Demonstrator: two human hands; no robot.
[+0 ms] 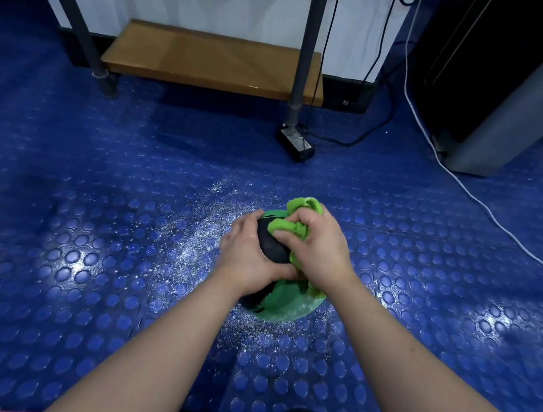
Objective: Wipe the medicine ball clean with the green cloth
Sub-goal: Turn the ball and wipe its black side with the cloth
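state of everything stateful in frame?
ball: on the floor, held between both hands, dusty
cloth: bunched, pressed on the ball's top
left hand: holds the ball's left side
right hand: grips the cloth
floor: white specks scattered round the ball
adapter: lying on the floor, cable attached

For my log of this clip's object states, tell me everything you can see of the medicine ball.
The medicine ball is round, with a black, finely grained panel on top and green panels showing at its near side and far edge. It sits on the blue studded floor amid scattered pale specks. The left hand cups its left side, and the right hand presses the bunched green cloth against its upper right. The hands hide much of its surface.
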